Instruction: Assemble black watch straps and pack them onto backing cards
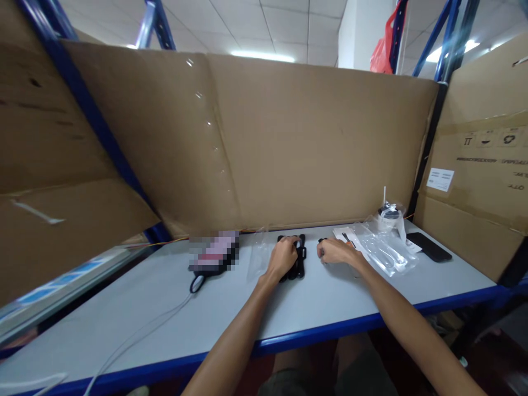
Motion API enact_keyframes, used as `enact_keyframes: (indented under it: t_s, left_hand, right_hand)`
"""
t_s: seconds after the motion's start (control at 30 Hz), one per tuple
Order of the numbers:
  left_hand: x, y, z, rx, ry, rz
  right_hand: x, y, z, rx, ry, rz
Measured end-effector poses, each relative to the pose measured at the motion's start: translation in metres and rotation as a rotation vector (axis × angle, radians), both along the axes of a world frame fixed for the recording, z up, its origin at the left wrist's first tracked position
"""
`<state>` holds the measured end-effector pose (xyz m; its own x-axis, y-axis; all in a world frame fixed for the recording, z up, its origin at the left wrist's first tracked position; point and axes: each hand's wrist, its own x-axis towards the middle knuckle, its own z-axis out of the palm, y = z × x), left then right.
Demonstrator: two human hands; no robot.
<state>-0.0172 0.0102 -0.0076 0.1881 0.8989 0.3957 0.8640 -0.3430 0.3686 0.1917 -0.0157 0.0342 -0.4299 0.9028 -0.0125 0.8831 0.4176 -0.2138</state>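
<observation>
My left hand (284,255) lies curled over a stack of flat black parts (300,258) near the back of the grey table (313,302), gripping them. My right hand (335,251) rests just to the right, fingers closed round a small black piece (321,241) whose tip pokes out at the knuckles. Both forearms reach in from the table's front edge. What the black parts are is too small to tell.
Clear plastic bags (383,250) and a white sheet lie right of my right hand, with a small dark cup (388,212) and a black phone (429,246) behind. A blurred device with a white cable (214,254) sits left. Cardboard walls surround the table.
</observation>
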Motion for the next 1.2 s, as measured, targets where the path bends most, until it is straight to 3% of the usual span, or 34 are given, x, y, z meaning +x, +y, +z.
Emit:
enact_keyframes:
  t_s: [0.4,0.6,0.7,0.93,1.2]
  left_hand:
    - [0.002,-0.003,0.002,0.007,-0.028,0.026]
    - [0.002,-0.003,0.002,0.003,-0.007,0.032]
    - [0.002,-0.003,0.001,-0.015,0.018,0.039]
    - [0.004,-0.005,-0.009,-0.110,0.181,0.041]
    - [0.003,-0.005,-0.013,-0.265,0.312,0.071]
  right_hand:
    - [-0.006,0.003,-0.010,0.067,0.027,0.056]
    - [-0.007,0.009,-0.017,0.086,0.048,0.015]
    - [-0.001,0.015,-0.012,0.142,0.105,-0.078]
    - [0.021,0.030,-0.002,0.293,0.161,-0.448]
    - [0.026,0.034,-0.007,0.285,0.154,-0.484]
